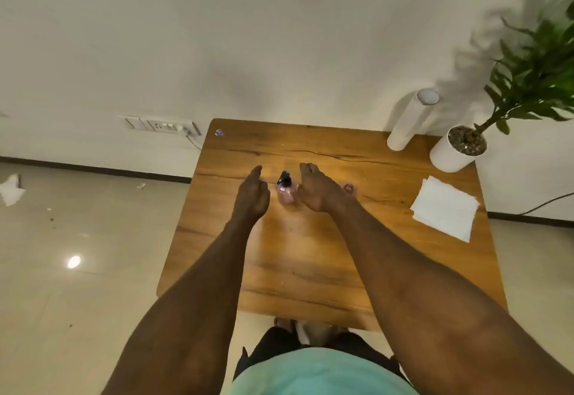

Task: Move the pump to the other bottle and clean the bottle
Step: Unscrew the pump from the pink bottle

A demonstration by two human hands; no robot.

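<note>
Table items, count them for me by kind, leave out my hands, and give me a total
Pink bottle with black pump: 1
Second clear bottle, mostly hidden behind the right hand: 1
Stack of white napkins: 1
White cylinder: 1
Potted plant: 1
Small object at the far left corner, too small to identify: 1
Total: 6

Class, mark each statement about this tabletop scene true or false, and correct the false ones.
1. The pump sits on the pink bottle. True.
2. The left hand grips the bottle. False: it is open beside it.
3. The napkins lie right of the hands. True.
4. The plant pot stands on the floor. False: it stands on the table.
5. The right hand holds a napkin. False: it holds none.
</note>
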